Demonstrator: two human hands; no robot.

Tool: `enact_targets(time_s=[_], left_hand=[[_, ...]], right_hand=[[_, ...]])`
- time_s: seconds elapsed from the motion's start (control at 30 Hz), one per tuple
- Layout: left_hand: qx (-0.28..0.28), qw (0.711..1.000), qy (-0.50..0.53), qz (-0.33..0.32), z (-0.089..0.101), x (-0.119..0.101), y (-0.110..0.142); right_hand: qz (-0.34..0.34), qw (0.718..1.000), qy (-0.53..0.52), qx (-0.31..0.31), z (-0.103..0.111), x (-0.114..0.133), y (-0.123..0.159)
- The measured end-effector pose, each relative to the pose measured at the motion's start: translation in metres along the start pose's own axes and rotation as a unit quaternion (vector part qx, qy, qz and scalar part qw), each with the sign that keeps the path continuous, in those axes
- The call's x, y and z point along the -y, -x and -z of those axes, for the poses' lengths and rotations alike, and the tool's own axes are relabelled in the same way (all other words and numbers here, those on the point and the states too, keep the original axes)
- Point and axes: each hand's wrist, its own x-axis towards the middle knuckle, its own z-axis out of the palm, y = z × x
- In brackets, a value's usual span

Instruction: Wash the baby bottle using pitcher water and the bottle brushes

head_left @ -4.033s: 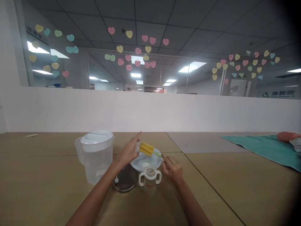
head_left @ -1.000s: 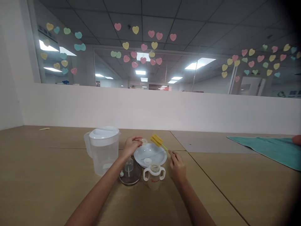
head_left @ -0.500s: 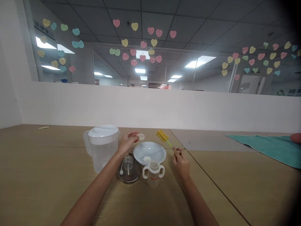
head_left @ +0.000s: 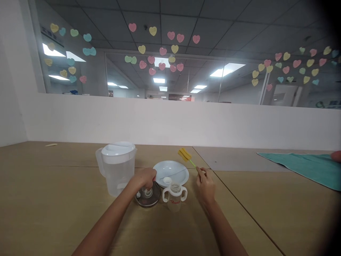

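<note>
My left hand (head_left: pixel 144 177) hangs over a round glass dish (head_left: pixel 154 200), fingers curled down onto it. What they pinch is hidden. A small clear part (head_left: pixel 147 193) lies in the dish under the fingertips. My right hand (head_left: pixel 205 184) pinches the thin green handle of a bottle brush, and its yellow sponge head (head_left: pixel 184 154) is raised behind a white bowl (head_left: pixel 173 167). A small baby bottle (head_left: pixel 174 198) with two white handles stands open in front of the bowl, between my hands. A small white cap (head_left: pixel 167 180) sits at the bowl's near edge.
A clear plastic pitcher (head_left: pixel 117 170) with a white lid stands left of the dish. A teal towel (head_left: pixel 306 166) lies at the far right with a reddish object (head_left: pixel 337 155) on it. A low white wall runs along the back of the wooden table (head_left: pixel 53 199).
My left hand held a small clear ring up beside the pitcher and has dropped onto the glass dish. My right hand stays put with the brush, which was earlier over the bowl.
</note>
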Motion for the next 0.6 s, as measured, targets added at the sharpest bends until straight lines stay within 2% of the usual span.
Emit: enact_targets(time_s=[0.1,0.27,0.43,0.53,0.6], left_hand=[[0.002,0.999,-0.023,0.023,-0.006,-0.005,-0.007],[-0.017,1.000,-0.011,0.024,-0.013,-0.006,-0.015],[0.041,0.999,0.030,0.014,-0.019,0.001,-0.019],[0.083,0.992,0.091,0.010,-0.018,0.009,-0.018],[0.078,0.988,0.135,-0.001,-0.014,0.013,-0.017]], right_hand=[[0.003,1.000,0.006,0.006,0.000,0.001,0.000],[0.007,1.000,-0.004,0.020,-0.001,0.003,0.000],[-0.004,1.000,-0.007,0.026,-0.003,0.001,0.002],[-0.008,0.999,-0.007,0.033,-0.006,-0.001,0.005],[-0.009,0.999,-0.010,0.038,-0.008,-0.001,0.006]])
